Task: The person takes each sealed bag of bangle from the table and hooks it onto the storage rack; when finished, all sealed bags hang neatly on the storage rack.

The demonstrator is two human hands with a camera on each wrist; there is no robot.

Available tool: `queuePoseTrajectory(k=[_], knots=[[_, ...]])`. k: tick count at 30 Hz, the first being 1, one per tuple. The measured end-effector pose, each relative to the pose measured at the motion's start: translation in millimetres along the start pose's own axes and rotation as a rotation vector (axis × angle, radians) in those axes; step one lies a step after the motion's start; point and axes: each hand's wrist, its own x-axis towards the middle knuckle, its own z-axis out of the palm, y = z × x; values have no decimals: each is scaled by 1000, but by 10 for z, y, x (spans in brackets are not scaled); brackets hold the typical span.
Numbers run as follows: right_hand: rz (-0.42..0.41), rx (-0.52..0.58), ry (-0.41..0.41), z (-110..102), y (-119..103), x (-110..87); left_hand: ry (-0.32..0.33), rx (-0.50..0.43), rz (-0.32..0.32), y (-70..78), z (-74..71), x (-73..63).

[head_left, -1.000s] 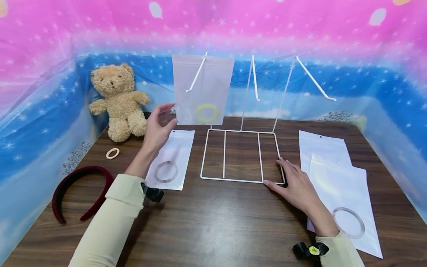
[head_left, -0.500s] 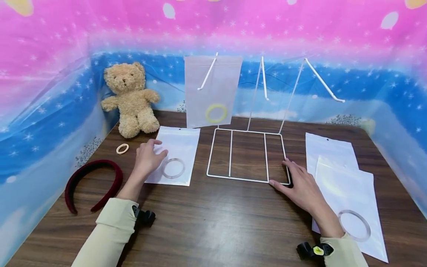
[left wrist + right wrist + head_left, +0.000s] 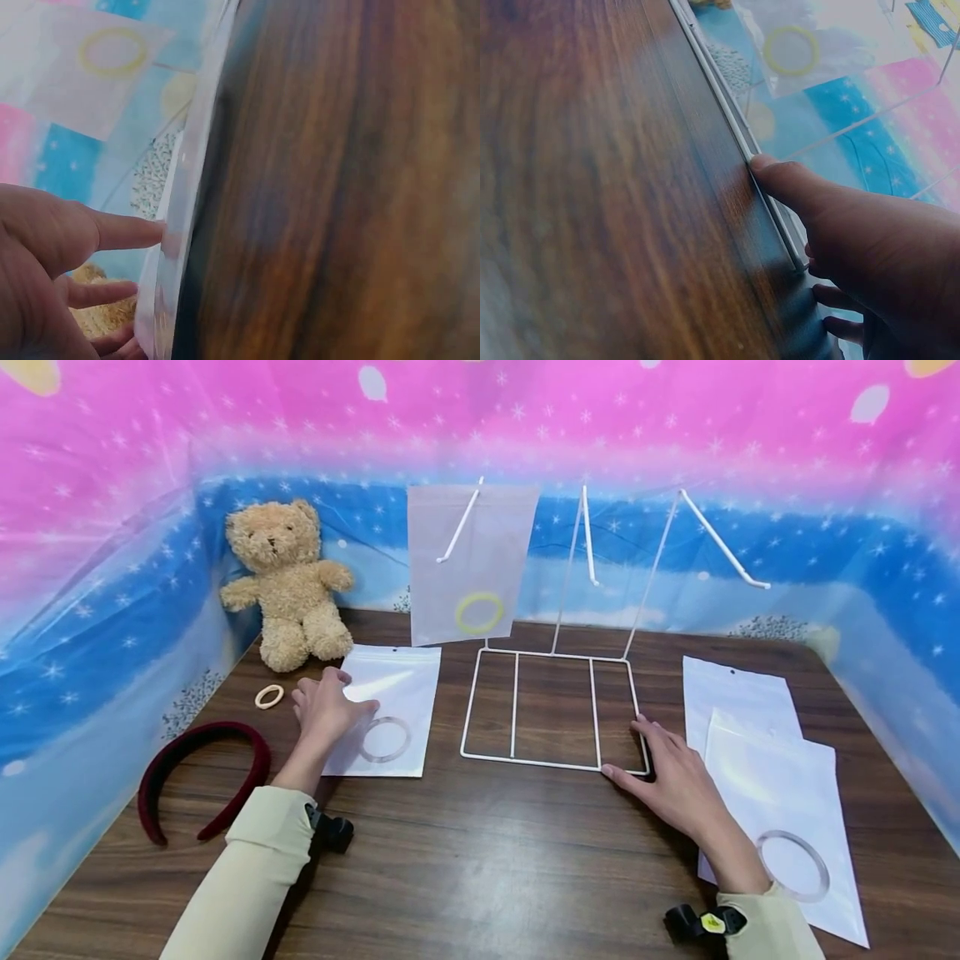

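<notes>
My left hand (image 3: 324, 708) is over the left part of a white zip bag (image 3: 408, 681), fingers spread and thumb extended. In the left wrist view, the thumb (image 3: 131, 232) touches or nearly touches the bag (image 3: 175, 240). A greyish bangle (image 3: 406, 739) shows through the bag. My right hand (image 3: 675, 785) rests at the front right corner of a white wire display rack (image 3: 540, 764). Its thumb (image 3: 780, 171) presses the front bar, and its other fingers lie by the right side bar. Another zip bag (image 3: 450, 560) with a yellow bangle (image 3: 480, 630) hangs from the rack's left hook.
On the right lie two overlapping zip bags (image 3: 772, 768), the upper with a greyish bangle (image 3: 827, 881). A teddy bear (image 3: 288, 585) sits at the back left, with a small beige ring (image 3: 258, 700) and a dark red headband (image 3: 258, 768) before it. Two bare hooks (image 3: 588, 543) jut forward.
My left hand has moved down from beside the hanging bag to the bag lying on the table. The right hand stays at the rack's corner. The head view has shifted slightly.
</notes>
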Motion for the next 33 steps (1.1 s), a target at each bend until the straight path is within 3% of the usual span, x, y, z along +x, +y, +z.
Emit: queuePoseTrajectory(k=[5, 9, 14, 18, 27, 30, 33], knots=[[19, 2, -12, -25, -5, 4, 3, -178, -15, -14, -32, -43], [25, 5, -18, -26, -2, -2, -43, -197, -9, -49, -88, -102], [20, 10, -27, -17, -13, -10, -113, -265, -70, -131, -155, -206], [20, 8, -29, -8, -4, -11, -121, -325, -79, -174, -176, -282], [37, 4, -28, 14, 10, -25, -121, -308, -54, -140, -178, -377], [35, 6, -26, 7, 0, -21, -100, -269, -9, -121, -221, -417], [26, 6, -19, -4, -15, -7, -40, -196, 90, -123, -277, -484]])
